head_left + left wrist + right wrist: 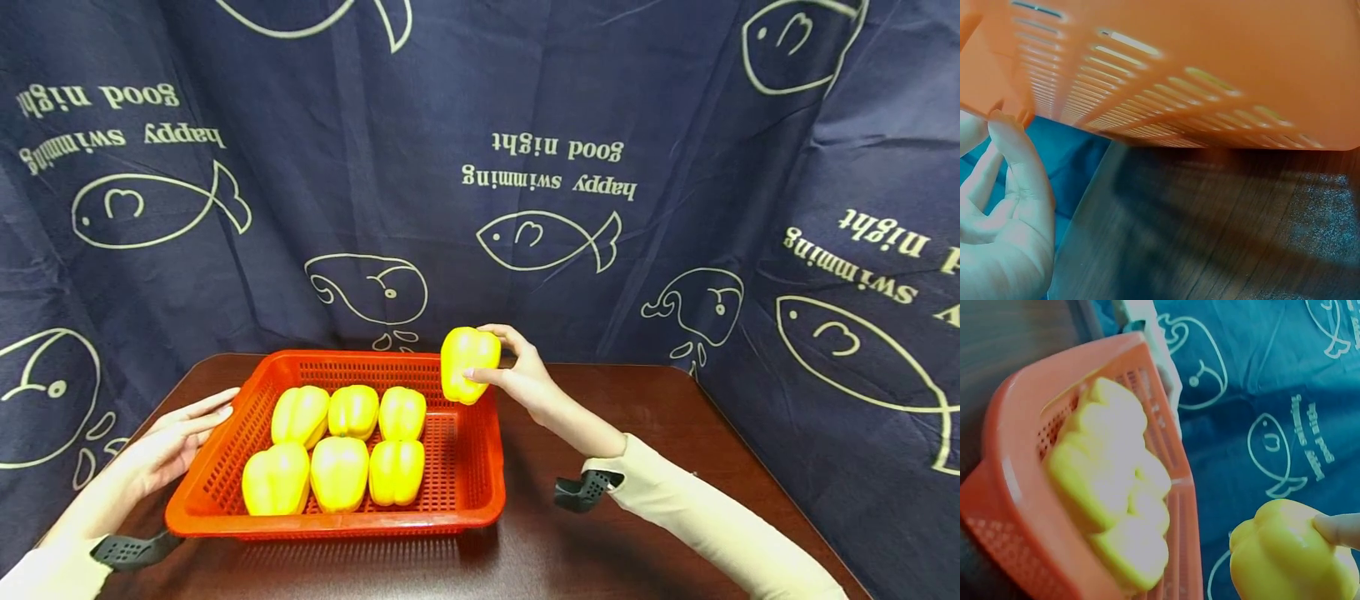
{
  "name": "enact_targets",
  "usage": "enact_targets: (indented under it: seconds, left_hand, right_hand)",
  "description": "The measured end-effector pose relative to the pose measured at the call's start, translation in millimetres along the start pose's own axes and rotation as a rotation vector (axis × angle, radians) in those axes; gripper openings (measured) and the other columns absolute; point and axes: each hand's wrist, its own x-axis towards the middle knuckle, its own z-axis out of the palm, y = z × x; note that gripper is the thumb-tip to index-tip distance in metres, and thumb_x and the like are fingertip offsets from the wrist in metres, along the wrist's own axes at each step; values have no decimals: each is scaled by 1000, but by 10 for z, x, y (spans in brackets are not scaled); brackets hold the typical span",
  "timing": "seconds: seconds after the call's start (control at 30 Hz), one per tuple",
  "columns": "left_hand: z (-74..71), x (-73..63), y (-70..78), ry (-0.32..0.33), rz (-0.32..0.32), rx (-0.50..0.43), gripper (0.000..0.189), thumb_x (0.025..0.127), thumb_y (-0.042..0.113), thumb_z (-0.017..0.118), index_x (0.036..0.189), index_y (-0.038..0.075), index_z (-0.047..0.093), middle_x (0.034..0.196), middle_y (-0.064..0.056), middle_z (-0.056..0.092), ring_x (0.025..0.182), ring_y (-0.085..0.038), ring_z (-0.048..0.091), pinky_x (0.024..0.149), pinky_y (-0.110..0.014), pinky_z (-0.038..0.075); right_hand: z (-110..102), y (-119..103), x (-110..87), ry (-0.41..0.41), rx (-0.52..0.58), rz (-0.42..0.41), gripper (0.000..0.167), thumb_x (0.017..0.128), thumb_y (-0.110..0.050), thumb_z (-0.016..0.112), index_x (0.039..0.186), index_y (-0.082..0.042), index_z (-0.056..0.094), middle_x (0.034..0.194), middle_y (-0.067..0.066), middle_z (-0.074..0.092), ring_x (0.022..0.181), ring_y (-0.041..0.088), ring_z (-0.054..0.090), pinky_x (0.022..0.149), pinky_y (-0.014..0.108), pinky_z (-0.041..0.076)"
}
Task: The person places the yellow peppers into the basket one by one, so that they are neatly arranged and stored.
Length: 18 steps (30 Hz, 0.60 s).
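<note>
A yellow bell pepper is gripped between the thumb and fingers of my right hand, held up over the right back corner of an orange plastic basket. In the right wrist view, the thumb lies along the side of this pepper. My left hand is at the basket's left side, and in the left wrist view its thumb and finger pinch the rim. Several more yellow bell peppers lie in two rows inside the basket, toward its left and middle.
The basket stands on a dark brown wooden table. Behind and beside the table hangs a navy curtain with fish and whale drawings. A black wrist mount sticks out under the right forearm, another by the left.
</note>
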Motion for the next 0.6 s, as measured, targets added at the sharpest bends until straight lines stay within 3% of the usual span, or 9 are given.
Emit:
enact_targets:
  seconds: [0.37, 0.6]
  left_hand:
    - [-6, -19, -47, 35, 0, 24, 49, 105, 4, 28, 124, 33, 64, 117, 9, 69, 101, -12, 68, 82, -30, 58]
    - [-7, -12, -35, 40, 12, 15, 49, 105, 4, 28, 124, 32, 64, 116, 8, 69, 99, -12, 69, 81, -30, 58]
  right_hand:
    - [447, -25, 81, -58, 78, 7, 57, 73, -2, 75, 125, -10, 53, 116, 14, 55, 92, 22, 61, 76, 29, 55]
    - [666, -67, 122, -82, 86, 56, 55, 74, -6, 76, 124, -13, 54, 117, 12, 55, 93, 21, 62, 79, 31, 56]
